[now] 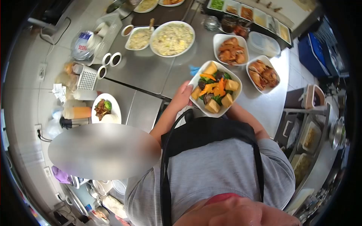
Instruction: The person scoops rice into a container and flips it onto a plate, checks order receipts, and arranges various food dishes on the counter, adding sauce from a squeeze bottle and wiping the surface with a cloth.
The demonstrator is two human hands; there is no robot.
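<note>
I hold a white square bowl (215,88) of tofu cubes, leafy greens, dark mushrooms and orange carrot slices before my chest. My left hand (183,95) is closed on its left side, with the thumb near the rim. My right forearm runs up to the lower right of the bowl. The right hand (234,110) is mostly hidden behind the bowl, so its fingers do not show. A bit of blue material (194,70) pokes out past the bowl's upper left edge. Just beyond are two white bowls of browned meat, one farther back (231,50) and one at right (263,74).
Fried rice fills an oval plate (172,38) and a smaller dish (138,38) on the steel counter (147,77). Sauce cups (111,59) stand left, near a plate with meat and broccoli (106,108). Ingredient trays (247,14) line the back. A blurred oval covers the lower left.
</note>
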